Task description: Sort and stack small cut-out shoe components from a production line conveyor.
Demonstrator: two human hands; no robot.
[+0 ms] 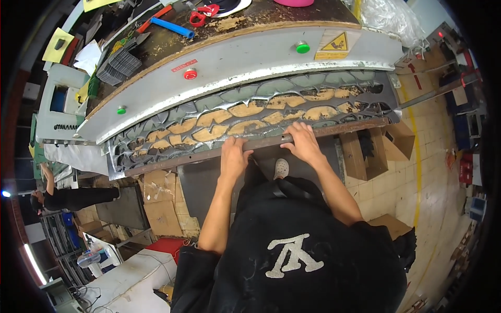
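The left hand (234,158) and right hand (304,143) were placed on a brown bar (203,156) running along the near edge of a machine. The fingers of both hands were bent over the bar's top; whether they clenched it or only rested there could not be told. The bar lay directly beneath the fingers, extending well past the hands on both sides. Just beyond the fingertips lay a dark sheet (263,103) with rows of openings, through which a worn yellowish surface showed; contact between fingers and sheet could not be confirmed. Behind it, a grey panel (250,60) carried a red button (190,74) and two green buttons (302,47). The counter (229,34) above held red scissors (198,19) and a blue-handled tool (173,28). An open cardboard box (377,159) stood to the right.
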